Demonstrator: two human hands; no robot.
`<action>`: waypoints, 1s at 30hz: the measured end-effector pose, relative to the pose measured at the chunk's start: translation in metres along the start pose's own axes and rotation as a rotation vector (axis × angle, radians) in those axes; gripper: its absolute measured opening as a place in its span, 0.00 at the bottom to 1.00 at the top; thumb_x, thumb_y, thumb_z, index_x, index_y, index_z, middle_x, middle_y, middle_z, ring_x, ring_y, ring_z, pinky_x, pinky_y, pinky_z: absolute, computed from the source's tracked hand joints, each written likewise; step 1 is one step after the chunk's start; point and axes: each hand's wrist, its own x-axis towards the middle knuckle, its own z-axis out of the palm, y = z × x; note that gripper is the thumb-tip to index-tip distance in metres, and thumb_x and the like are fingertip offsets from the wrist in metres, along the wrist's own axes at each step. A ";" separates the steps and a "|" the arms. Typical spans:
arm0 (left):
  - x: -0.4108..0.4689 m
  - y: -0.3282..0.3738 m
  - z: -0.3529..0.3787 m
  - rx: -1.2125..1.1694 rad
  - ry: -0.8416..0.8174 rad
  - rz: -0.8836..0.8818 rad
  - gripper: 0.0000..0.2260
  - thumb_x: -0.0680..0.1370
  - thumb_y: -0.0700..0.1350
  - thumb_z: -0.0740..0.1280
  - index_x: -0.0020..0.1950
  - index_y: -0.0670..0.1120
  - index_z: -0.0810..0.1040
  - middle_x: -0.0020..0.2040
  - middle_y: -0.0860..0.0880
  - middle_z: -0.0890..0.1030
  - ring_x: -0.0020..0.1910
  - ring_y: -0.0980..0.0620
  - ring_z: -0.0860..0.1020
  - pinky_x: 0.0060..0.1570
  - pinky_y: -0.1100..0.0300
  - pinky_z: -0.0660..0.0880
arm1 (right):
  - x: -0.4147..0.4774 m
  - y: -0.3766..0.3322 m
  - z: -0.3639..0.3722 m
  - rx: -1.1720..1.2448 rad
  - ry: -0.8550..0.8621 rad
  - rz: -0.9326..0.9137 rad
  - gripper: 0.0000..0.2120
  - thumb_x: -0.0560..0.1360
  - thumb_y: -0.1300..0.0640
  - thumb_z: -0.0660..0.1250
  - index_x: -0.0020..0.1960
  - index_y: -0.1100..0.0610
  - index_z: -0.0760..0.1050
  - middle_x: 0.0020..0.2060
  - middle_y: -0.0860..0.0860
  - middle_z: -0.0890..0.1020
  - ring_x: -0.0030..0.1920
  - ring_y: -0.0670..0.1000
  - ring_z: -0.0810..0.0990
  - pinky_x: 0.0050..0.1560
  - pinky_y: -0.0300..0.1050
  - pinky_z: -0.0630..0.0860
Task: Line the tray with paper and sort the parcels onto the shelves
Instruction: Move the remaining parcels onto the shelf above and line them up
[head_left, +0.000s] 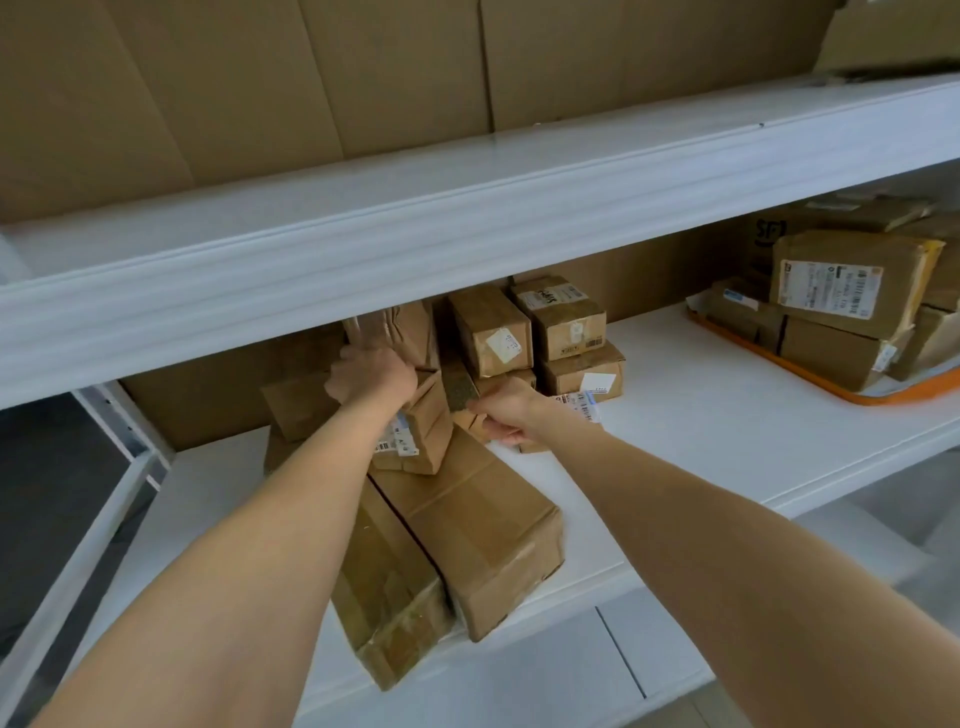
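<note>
From the head camera, both bare arms reach into the middle shelf (701, 395) of a white rack. The left hand (371, 376) is closed over the top of a small brown parcel (423, 431) that stands tilted on two long boxes; its barcode label faces the camera, partly covered by the forearm. The right hand (506, 413) is curled shut, pinching the edge of a flat parcel (582, 402) lying on the shelf, though the knuckles hide exactly what the fingers hold.

The two long boxes (467, 525) lie side by side, their long axes running from the back of the shelf toward the front edge, the near ends overhanging it slightly. Behind the hands, stacked small boxes (524, 332) sit with their long sides pointing back and left.

To the right, well apart, an orange tray (893, 397) holds more parcels (841, 283); the frame cuts off its right side. White paper shows under them at the rim. Label print is too blurred to read. The upper shelf (415, 228) hides the top of the pile.
</note>
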 end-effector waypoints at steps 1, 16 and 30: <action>0.001 -0.004 0.002 -0.011 -0.038 -0.009 0.23 0.80 0.57 0.57 0.69 0.44 0.67 0.62 0.41 0.73 0.56 0.43 0.75 0.35 0.56 0.68 | -0.002 -0.002 0.005 0.027 -0.007 0.003 0.11 0.79 0.54 0.66 0.44 0.61 0.73 0.27 0.55 0.72 0.22 0.49 0.71 0.24 0.42 0.68; -0.021 0.097 0.000 -0.969 -0.295 0.266 0.16 0.74 0.46 0.70 0.62 0.48 0.77 0.58 0.48 0.79 0.53 0.49 0.77 0.51 0.57 0.74 | -0.010 0.013 -0.074 0.545 0.313 0.093 0.39 0.73 0.30 0.61 0.68 0.61 0.69 0.58 0.62 0.78 0.54 0.63 0.81 0.53 0.60 0.80; -0.073 0.169 0.065 -0.930 -0.854 0.270 0.09 0.75 0.44 0.69 0.55 0.48 0.78 0.52 0.47 0.80 0.53 0.48 0.77 0.52 0.52 0.75 | -0.012 0.113 -0.119 0.552 0.694 0.202 0.14 0.72 0.59 0.72 0.53 0.58 0.70 0.56 0.58 0.78 0.50 0.55 0.78 0.53 0.54 0.80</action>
